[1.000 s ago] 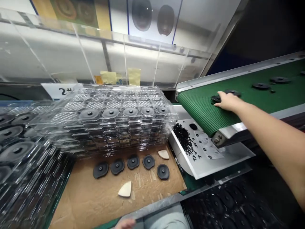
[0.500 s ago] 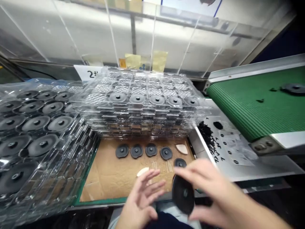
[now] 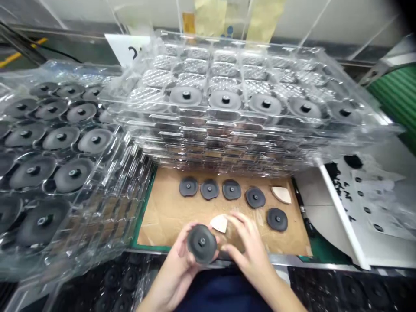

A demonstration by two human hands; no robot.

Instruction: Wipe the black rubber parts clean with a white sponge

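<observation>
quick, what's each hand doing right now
left hand: curled, holding a black round disc from below
right hand: open, fingers spread, holding nothing that shows

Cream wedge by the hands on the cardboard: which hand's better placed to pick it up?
Right, probably. The right hand looks free, its fingers just beside the cream wedge, while the left hand is cradling the black disc.

A dark grey rubber disc (image 3: 202, 244) with a small raised central hub (its rim looks faintly lobed) sits cupped in the left hand (image 3: 173, 265), tilted, its hub side facing up.
</observation>
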